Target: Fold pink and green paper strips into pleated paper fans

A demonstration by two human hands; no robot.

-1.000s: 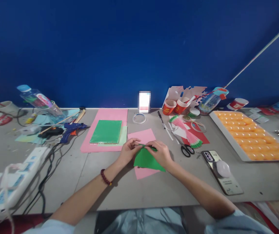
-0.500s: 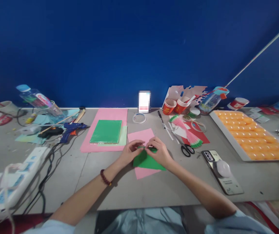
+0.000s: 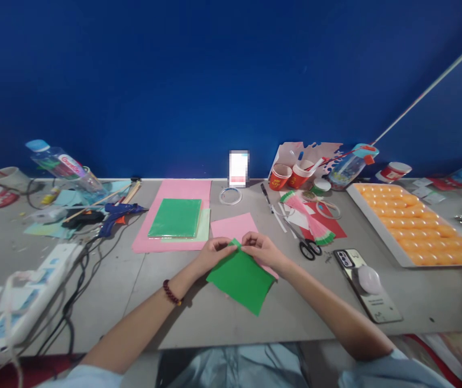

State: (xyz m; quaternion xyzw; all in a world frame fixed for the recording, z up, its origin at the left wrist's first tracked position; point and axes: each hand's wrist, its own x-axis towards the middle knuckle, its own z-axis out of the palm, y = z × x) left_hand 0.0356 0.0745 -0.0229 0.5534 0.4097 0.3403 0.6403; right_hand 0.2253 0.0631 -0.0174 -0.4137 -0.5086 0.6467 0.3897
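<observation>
A square sheet of green paper (image 3: 241, 277) hangs from the fingers of both hands, one corner pointing toward me. My left hand (image 3: 214, 252) pinches it near the far corner, thumb on top. Close beside it, my right hand (image 3: 264, 251) also pinches that far corner, its fingers curled. Beneath the green sheet lies a sheet of pink paper (image 3: 235, 223), mostly covered. To the left, a pack of green paper (image 3: 175, 217) rests on larger pink paper (image 3: 142, 242). Black-handled scissors (image 3: 309, 248) lie right of my right hand.
A blue glue gun (image 3: 118, 215), cables and a power strip (image 3: 33, 296) occupy the left side. On the right are a phone (image 3: 370, 285), a tray of orange balls (image 3: 417, 223), red paper cups (image 3: 281, 175) and a pink paper strip with green ends (image 3: 307, 215). A wire coil (image 3: 230, 196) lies at the back.
The green paper, which showed as a folded shape with a long near edge, now hangs opened out as a square. Both hands remain pinched at its far side.
</observation>
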